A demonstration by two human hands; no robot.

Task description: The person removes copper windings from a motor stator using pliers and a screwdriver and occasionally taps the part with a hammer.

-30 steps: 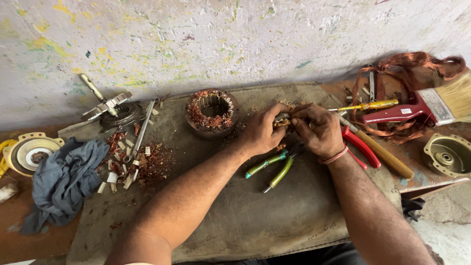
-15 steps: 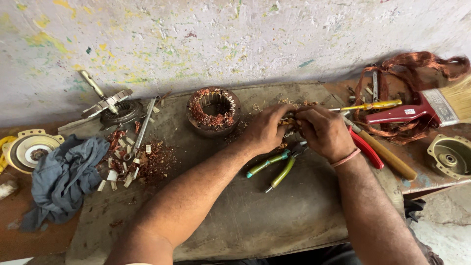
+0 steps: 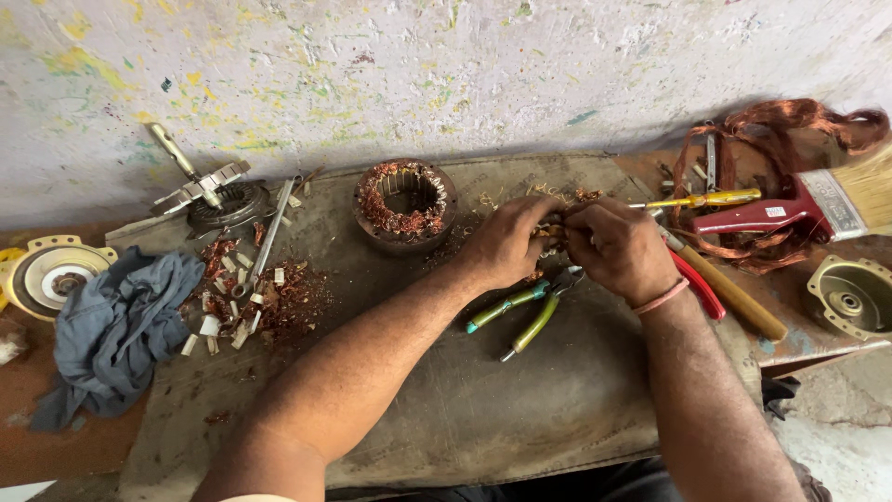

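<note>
1. At the left of the worktop [image 3: 557, 409], a grey cloth [image 3: 116, 330], a round end cover [image 3: 51, 276] and a scatter of insulation scraps [image 3: 251, 302] are seen unmoved from half a second earlier.
2. The stator [image 3: 406, 204], with copper winding left in it, stands untouched near the left hand [image 3: 509, 244].
3. Both hands have been drawn closer together; the left hand and right hand [image 3: 615, 249] are now closed on a small clump of copper wire [image 3: 550, 230] between the fingertips, so the wire is judged to be worked by hand.
4. The green-handled pliers [image 3: 525, 311] lie unused just below the hands.
5. The paintbrush [image 3: 808, 203] lies unmoved at the right.
</note>
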